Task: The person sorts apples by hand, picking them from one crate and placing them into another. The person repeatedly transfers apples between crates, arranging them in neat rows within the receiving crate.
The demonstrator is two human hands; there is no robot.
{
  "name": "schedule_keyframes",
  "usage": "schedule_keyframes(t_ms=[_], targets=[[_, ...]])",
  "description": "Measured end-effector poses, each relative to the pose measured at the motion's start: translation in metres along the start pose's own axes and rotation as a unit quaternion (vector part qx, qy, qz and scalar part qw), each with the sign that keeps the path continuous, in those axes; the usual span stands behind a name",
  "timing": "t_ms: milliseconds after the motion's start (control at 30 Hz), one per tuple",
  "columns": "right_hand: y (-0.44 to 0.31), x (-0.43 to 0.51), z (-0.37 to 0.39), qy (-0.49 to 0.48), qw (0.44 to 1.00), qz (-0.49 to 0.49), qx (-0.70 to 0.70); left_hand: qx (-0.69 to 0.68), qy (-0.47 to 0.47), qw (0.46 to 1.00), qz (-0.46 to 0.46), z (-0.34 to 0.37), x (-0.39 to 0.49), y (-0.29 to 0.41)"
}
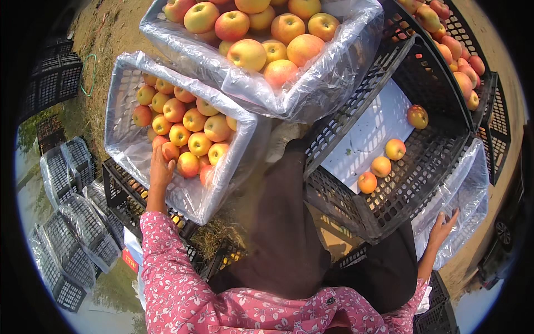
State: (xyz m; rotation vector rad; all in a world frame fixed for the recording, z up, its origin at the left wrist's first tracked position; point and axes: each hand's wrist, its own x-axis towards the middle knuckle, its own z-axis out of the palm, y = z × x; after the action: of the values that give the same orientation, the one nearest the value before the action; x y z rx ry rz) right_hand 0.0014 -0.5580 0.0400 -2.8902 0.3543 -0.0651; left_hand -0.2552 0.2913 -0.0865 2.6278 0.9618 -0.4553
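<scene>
My left hand (160,169) reaches into a plastic-lined crate (119,94) at left, its fingers and thumb around an apple (170,151). Beside it, several yellow-red apples (194,120) sit in rows at the far side of that crate. My right hand (443,226) is at far right with fingers apart and nothing in them, at another plastic-lined crate (471,200). Between my hands, a tilted black plastic crate (417,196) has a pale sheet (354,133) inside. Several loose apples (381,166) lie in it.
A larger-looking lined crate (254,89) full of apples stands ahead. Piled apples (463,75) fill a black crate at upper right. Black crates with plastic liners (71,238) stand at far left. Another black crate (125,188) is under the left one. A vehicle (502,238) is at far right.
</scene>
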Motion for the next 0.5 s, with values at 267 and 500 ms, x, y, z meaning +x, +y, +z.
schedule_keyframes(t_ms=[267, 500], targets=[[-0.193, 0.045, 0.02, -0.268, 0.911, -0.313, 0.008, -0.333, 0.163, 0.926, 0.075, -0.023, -0.003, 0.128], [-0.176, 0.003, 0.203, -0.401, 0.782, -0.263, -0.398, -0.242, 0.148, 0.943, 0.172, -0.032, -0.025, 0.183]])
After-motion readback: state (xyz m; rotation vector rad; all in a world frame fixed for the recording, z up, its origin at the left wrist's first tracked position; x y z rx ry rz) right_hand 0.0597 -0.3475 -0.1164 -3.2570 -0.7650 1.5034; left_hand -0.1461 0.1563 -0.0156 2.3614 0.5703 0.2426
